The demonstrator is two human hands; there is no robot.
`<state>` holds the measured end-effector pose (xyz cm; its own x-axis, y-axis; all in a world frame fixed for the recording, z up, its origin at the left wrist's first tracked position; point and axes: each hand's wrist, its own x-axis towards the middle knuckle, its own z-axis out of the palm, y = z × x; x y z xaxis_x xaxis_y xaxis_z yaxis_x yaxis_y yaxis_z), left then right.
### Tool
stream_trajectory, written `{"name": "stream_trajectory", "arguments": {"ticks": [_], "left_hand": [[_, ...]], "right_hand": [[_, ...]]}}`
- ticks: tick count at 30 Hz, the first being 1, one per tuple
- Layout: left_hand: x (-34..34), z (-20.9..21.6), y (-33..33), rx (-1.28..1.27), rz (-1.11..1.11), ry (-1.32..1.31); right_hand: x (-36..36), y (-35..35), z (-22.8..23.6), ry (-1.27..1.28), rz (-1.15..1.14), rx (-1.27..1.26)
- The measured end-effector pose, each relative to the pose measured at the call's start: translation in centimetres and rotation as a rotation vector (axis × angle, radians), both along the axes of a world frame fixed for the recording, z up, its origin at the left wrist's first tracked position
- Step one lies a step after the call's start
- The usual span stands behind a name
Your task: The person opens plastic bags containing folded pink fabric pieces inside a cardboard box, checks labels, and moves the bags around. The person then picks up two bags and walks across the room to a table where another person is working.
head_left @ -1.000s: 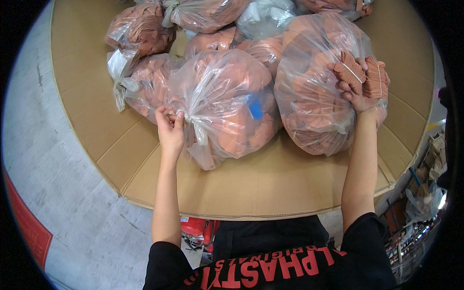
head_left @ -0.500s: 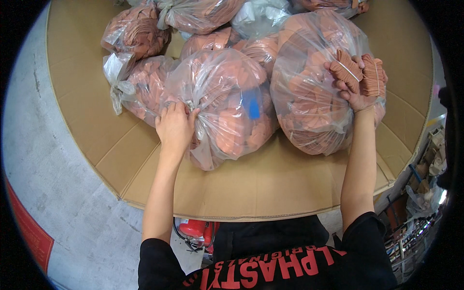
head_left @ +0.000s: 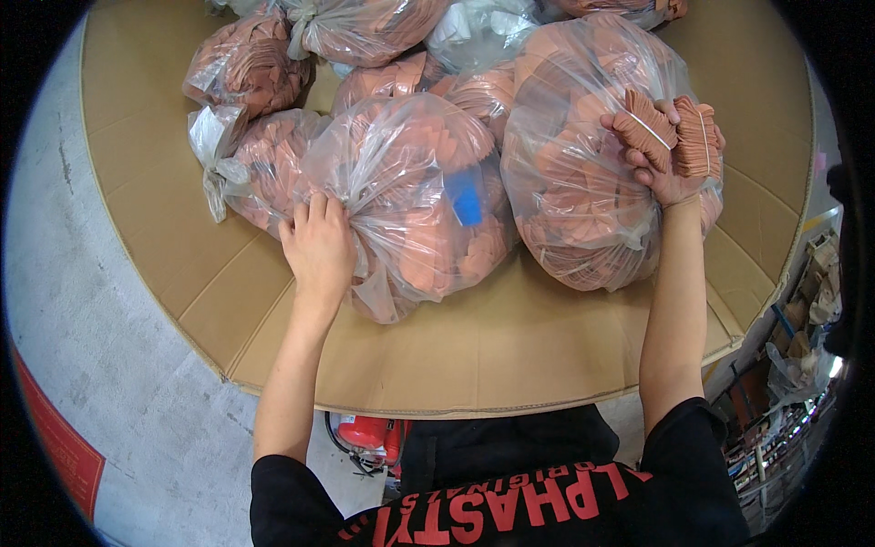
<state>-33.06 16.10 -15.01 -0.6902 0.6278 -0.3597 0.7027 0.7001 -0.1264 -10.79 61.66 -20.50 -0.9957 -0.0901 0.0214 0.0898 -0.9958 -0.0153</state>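
My left hand [head_left: 319, 244] is closed at the gathered neck of a clear plastic bag [head_left: 415, 205] full of orange-brown, ribbed pieces; its fingertips are partly hidden in the film. A blue patch [head_left: 465, 201] shows on the bag's right side. In my right hand [head_left: 673, 185], palm up, lie two small bundles of the same stacked pieces. The left bundle [head_left: 643, 129] and the right bundle [head_left: 697, 137] each have a thin pale band around them. That hand is over the right side of a larger filled clear bag [head_left: 570, 173].
Beneath the bags lies a cardboard sheet [head_left: 456, 365] on a table. More filled bags [head_left: 246, 68] crowd the far side, with a whitish plastic bag [head_left: 483, 36] among them. A red fire extinguisher [head_left: 363, 430] stands below the near edge. Cluttered shelving [head_left: 775, 392] is at the right.
My left hand has shifted slightly left and down at the bag's neck, its fingers more tucked in. The two bundles in my right hand have tilted slightly and sit a little farther apart.
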Motion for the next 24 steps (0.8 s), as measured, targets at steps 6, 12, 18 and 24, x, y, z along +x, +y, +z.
{"name": "stream_trajectory", "arguments": {"ticks": [6,12,18,24], "left_hand": [[0.2,-1.3,-1.5,0.241,0.117,-0.08],[-0.2,-3.4,-2.8,0.518,0.38,-0.349],[0.1,-2.7,-3.5,0.584,0.415,-0.431],[2.1,-1.1,-4.1,0.627,0.338,-0.341]], "right_hand": [[-0.1,0.0,0.2,-0.02,0.004,-0.025],[0.0,0.0,0.3,-0.025,0.0,0.014],[-0.1,-0.1,0.1,-0.032,-0.006,0.021],[0.1,0.1,0.0,-0.047,0.006,0.003]]}}
